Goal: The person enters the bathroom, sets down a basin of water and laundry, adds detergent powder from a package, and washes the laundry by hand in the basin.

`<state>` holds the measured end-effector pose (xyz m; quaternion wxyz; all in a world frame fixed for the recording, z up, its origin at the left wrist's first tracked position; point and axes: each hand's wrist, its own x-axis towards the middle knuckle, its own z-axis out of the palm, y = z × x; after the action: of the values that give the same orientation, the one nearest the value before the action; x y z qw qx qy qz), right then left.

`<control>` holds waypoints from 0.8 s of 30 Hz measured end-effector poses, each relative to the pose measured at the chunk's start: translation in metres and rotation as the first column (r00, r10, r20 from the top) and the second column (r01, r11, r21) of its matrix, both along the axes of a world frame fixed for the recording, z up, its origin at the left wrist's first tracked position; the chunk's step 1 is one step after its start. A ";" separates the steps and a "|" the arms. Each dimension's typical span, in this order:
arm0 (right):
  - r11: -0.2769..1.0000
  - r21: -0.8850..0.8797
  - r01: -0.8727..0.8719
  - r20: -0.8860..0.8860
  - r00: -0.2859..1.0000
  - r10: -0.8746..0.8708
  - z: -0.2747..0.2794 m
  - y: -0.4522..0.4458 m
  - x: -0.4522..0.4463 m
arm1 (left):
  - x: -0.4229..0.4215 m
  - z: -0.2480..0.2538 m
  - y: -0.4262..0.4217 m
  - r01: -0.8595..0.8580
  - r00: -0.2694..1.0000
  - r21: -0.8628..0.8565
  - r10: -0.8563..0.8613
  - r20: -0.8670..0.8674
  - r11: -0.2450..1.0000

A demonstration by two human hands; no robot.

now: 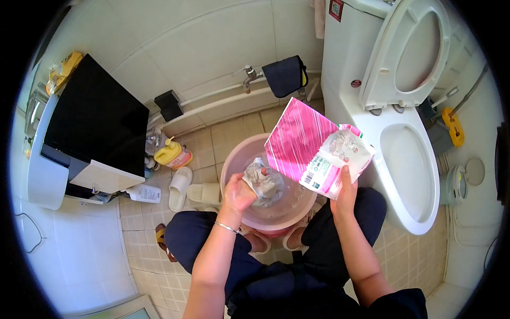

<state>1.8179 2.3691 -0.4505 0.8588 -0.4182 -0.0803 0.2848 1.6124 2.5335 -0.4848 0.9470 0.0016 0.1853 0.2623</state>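
A pink basin (228, 170) with water in it stands on the floor between my feet. My left hand (240, 192) is over its left side, fingers wrapped round a wet whitish cloth (265, 186) that hangs at the water. My right hand (345, 192) grips the lower edge of a pink and white printed packet (301, 139), its thumb lying on the front. The packet is tilted above the basin's right side and shows a barcode and a drawing.
On the right stands a white toilet (408, 165) with its lid up. A yellow pump bottle (173, 154), a white bottle (144, 193) and pale slippers (180, 188) are at the left, below a black-topped cabinet (98, 114). A tap (249, 78) and dark pouch (285, 76) are on the wall.
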 end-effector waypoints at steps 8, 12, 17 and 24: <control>1.000 0.012 -0.010 -0.029 1.000 0.010 -0.004 -0.004 0.002 | -0.021 -0.006 -0.004 0.442 0.773 0.482 -0.049 -0.633 0.756; 1.000 0.024 -0.011 -0.054 0.998 0.012 -0.005 -0.004 0.003 | -0.035 -0.050 0.017 0.669 0.613 0.589 0.111 -0.782 0.454; 1.000 0.017 0.016 -0.081 0.997 -0.014 -0.004 -0.004 0.002 | -0.027 -0.005 0.006 0.913 0.272 0.405 0.812 -0.517 -0.048; 0.999 0.021 0.025 -0.150 0.988 -0.021 -0.006 -0.003 0.004 | -0.018 0.013 0.007 0.758 0.618 0.551 0.657 -0.432 -0.350</control>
<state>1.8223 2.3660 -0.4565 0.8704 -0.3865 -0.0142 0.3046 1.5947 2.5400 -0.4721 0.2886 0.9019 0.2630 0.1844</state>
